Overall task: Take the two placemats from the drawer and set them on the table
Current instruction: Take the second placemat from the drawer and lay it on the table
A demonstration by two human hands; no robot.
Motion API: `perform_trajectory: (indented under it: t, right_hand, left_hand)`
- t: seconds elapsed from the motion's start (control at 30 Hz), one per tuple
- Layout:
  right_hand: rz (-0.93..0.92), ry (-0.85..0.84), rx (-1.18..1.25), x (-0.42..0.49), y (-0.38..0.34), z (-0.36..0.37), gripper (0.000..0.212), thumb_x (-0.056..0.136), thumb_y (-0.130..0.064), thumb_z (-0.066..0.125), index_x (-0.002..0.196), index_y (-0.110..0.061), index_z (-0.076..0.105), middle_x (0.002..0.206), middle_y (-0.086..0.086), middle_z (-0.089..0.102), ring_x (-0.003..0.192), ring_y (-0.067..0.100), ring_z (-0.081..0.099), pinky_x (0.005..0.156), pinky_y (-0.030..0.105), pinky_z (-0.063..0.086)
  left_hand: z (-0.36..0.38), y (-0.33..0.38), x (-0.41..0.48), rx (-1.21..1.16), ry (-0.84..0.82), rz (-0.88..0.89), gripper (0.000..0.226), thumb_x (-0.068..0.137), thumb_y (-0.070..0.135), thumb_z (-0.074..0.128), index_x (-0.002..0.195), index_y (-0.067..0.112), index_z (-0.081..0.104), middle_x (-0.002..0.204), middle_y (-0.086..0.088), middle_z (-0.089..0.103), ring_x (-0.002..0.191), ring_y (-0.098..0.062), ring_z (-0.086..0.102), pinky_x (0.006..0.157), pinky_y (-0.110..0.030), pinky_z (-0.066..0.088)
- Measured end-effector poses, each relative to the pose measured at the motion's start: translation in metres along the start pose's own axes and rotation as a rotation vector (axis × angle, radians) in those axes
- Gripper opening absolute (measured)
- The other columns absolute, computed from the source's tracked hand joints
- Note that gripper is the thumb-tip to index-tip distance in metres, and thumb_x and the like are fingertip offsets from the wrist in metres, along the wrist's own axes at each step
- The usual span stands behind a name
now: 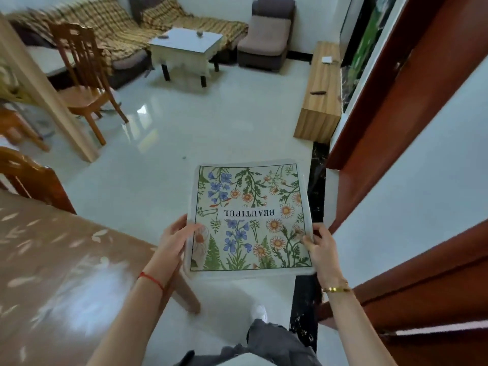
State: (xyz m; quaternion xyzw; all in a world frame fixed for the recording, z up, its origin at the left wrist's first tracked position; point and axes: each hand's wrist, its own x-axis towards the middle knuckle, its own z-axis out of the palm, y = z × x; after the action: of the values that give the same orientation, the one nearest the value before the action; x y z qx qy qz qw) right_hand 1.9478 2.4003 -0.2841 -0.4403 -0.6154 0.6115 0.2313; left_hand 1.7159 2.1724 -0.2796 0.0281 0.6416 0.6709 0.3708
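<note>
A floral placemat [248, 215] with blue and orange flowers and the word BEAUTIFUL hangs flat in the air over the white floor. My left hand [174, 240] grips its left edge and my right hand [320, 249] grips its right edge. I cannot tell whether a second mat lies under the top one. The dining table [52, 273], with a glossy brown leaf-patterned cover, fills the lower left, to the left of the mat. No drawer is in view.
Wooden chairs [81, 75] stand at the left, another chair back [31, 178] by the table's far end. A sofa, a white coffee table [186, 46] and a low wooden TV bench [320, 93] lie further off. Red-brown door frames [412, 88] line the right.
</note>
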Motion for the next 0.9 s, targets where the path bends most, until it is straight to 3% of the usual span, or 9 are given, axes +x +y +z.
perform_trajectory:
  t: [0.07, 0.17, 0.3, 0.4, 0.57, 0.63, 0.73, 0.9]
  right_hand:
    - [-0.013, -0.065, -0.014, 0.046, -0.016, 0.003, 0.014, 0.092, -0.004, 0.057, 0.102, -0.013, 0.054, 0.083, -0.001, 0.076, 0.072, 0.026, 0.065, 0.070, 0.064, 0.051]
    - [-0.035, -0.157, -0.035, 0.112, -0.039, 0.016, 0.014, 0.092, -0.004, 0.057, 0.096, -0.016, 0.054, 0.085, -0.003, 0.076, 0.072, 0.027, 0.065, 0.068, 0.060, 0.053]
    - [-0.054, -0.233, -0.056, 0.176, -0.060, 0.048, 0.015, 0.092, -0.003, 0.057, 0.093, -0.018, 0.053, 0.084, -0.002, 0.077, 0.064, 0.013, 0.069, 0.055, 0.040, 0.057]
    - [-0.041, -0.307, -0.057, 0.219, -0.069, 0.080, 0.016, 0.092, -0.004, 0.058, 0.094, -0.019, 0.053, 0.081, 0.000, 0.076, 0.064, 0.011, 0.070, 0.052, 0.033, 0.058]
    - [-0.007, -0.449, -0.088, 0.283, -0.082, 0.151, 0.012, 0.093, -0.007, 0.058, 0.102, -0.013, 0.052, 0.092, 0.011, 0.074, 0.072, 0.025, 0.070, 0.065, 0.052, 0.059]
    - [-0.007, -0.498, -0.094, 0.305, -0.090, 0.180, 0.012, 0.093, -0.008, 0.058, 0.103, -0.011, 0.052, 0.093, 0.012, 0.074, 0.074, 0.026, 0.072, 0.064, 0.050, 0.060]
    - [-0.013, -0.581, -0.099, 0.338, -0.108, 0.232, 0.013, 0.093, -0.007, 0.058, 0.104, -0.010, 0.053, 0.094, 0.012, 0.074, 0.075, 0.025, 0.073, 0.062, 0.041, 0.061]
    - [-0.015, -0.728, -0.120, 0.385, -0.148, 0.331, 0.017, 0.092, -0.009, 0.060, 0.109, -0.011, 0.056, 0.097, 0.015, 0.074, 0.086, 0.036, 0.071, 0.072, 0.054, 0.059]
  left_hand:
    - [0.010, 0.014, 0.024, 0.039, 0.013, 0.063, 0.031, 0.090, 0.008, 0.066, 0.120, 0.014, 0.066, 0.109, -0.008, 0.077, 0.099, -0.031, 0.073, 0.075, -0.035, 0.061]
    - [0.018, 0.030, 0.063, 0.039, 0.049, 0.110, 0.041, 0.081, 0.017, 0.070, 0.122, 0.016, 0.067, 0.112, -0.009, 0.076, 0.100, -0.033, 0.073, 0.080, -0.038, 0.061]
    - [0.015, 0.047, 0.103, -0.033, 0.149, 0.110, 0.031, 0.087, 0.008, 0.067, 0.115, 0.020, 0.071, 0.107, -0.006, 0.077, 0.089, -0.024, 0.076, 0.068, -0.031, 0.060]
    - [0.005, 0.058, 0.128, -0.094, 0.238, 0.106, 0.029, 0.085, 0.006, 0.068, 0.107, 0.024, 0.073, 0.106, -0.005, 0.078, 0.082, -0.017, 0.077, 0.063, -0.027, 0.059]
    - [-0.025, 0.073, 0.167, -0.197, 0.388, 0.106, 0.032, 0.089, -0.001, 0.063, 0.108, 0.023, 0.073, 0.104, -0.003, 0.078, 0.085, -0.019, 0.076, 0.066, -0.031, 0.061]
    - [-0.037, 0.081, 0.182, -0.236, 0.432, 0.109, 0.032, 0.089, -0.003, 0.062, 0.110, 0.019, 0.071, 0.107, -0.007, 0.076, 0.090, -0.024, 0.073, 0.071, -0.036, 0.060]
    - [-0.062, 0.099, 0.209, -0.292, 0.506, 0.103, 0.036, 0.089, -0.006, 0.059, 0.115, 0.017, 0.068, 0.108, -0.010, 0.074, 0.090, -0.027, 0.071, 0.067, -0.036, 0.061]
    - [-0.108, 0.138, 0.252, -0.406, 0.616, 0.143, 0.043, 0.088, -0.017, 0.049, 0.118, 0.011, 0.061, 0.102, -0.014, 0.076, 0.087, -0.028, 0.075, 0.078, -0.041, 0.062]
